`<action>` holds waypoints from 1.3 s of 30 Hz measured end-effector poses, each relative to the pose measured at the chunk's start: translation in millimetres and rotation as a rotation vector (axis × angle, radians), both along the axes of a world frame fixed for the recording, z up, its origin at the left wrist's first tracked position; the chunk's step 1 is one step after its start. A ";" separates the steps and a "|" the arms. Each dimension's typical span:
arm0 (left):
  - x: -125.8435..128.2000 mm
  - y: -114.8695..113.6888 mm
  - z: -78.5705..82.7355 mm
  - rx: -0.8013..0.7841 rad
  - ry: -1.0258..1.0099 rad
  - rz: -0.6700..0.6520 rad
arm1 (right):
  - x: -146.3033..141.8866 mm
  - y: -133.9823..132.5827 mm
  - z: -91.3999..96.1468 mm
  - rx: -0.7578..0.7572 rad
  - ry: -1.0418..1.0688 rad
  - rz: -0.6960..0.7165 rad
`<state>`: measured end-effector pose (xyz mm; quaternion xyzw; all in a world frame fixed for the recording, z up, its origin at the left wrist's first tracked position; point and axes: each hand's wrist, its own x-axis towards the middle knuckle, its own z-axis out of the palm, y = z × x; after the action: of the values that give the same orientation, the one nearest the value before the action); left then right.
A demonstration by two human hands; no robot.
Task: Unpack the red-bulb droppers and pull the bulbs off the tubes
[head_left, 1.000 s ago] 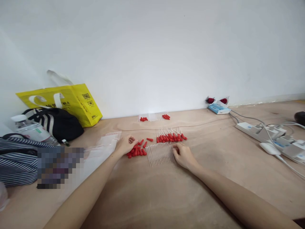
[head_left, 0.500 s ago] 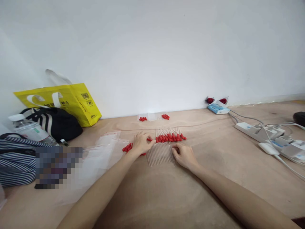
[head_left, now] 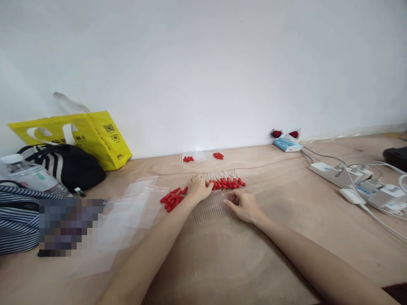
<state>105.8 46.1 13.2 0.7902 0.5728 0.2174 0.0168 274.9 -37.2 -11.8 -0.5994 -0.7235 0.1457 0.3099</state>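
Over the left end of a row of red-bulbed clear droppers (head_left: 227,183) is my left hand (head_left: 199,187). Its fingers are closed, with a red dropper bulb at the thumb side; the tube is mostly hidden. Loose red bulbs (head_left: 173,199) are piled left of this hand. In front of the red row, thin clear tubes (head_left: 211,207) lie side by side. My right hand (head_left: 244,205) rests at their right edge, fingers curled and thumb apart from them. I see nothing held there.
Clear zip bags (head_left: 136,207) are spread on the wooden table at left. Two small groups of red bulbs (head_left: 188,159) lie by the wall. A yellow bag (head_left: 108,140), black cap (head_left: 82,165) and bottle (head_left: 34,176) stand left. Power strips (head_left: 337,173) with cables are right.
My left hand has shifted right toward the red row, uncovering the loose bulbs. The right thumb has parted from the fingers. The view has turned slightly to the right.
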 end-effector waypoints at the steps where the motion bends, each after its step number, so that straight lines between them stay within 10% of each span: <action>1: -0.6 -0.5 0.6 0.004 -0.021 0.022 | 3.1 -1.1 1.2 -0.002 -0.003 0.061; 6: -18.0 -12.0 8.2 0.055 -0.117 0.070 | 16.5 -6.8 5.1 0.001 -0.090 0.300; 17: -91.8 -82.1 -2.2 0.295 -0.214 -0.293 | 8.8 -0.1 -3.7 0.097 -0.042 0.213; 25: -85.4 -89.9 -7.1 0.313 -0.023 -0.438 | -16.8 -14.4 3.9 0.525 -0.128 0.256; 39: -76.1 -93.5 -14.8 0.362 -0.004 -0.523 | -36.1 -18.8 -5.0 0.565 -0.187 0.388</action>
<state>29.6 -47.4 -1.5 0.9003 0.3022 0.3058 -0.0678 238.8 -56.0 -16.8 -0.3524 -0.8608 -0.0595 0.3623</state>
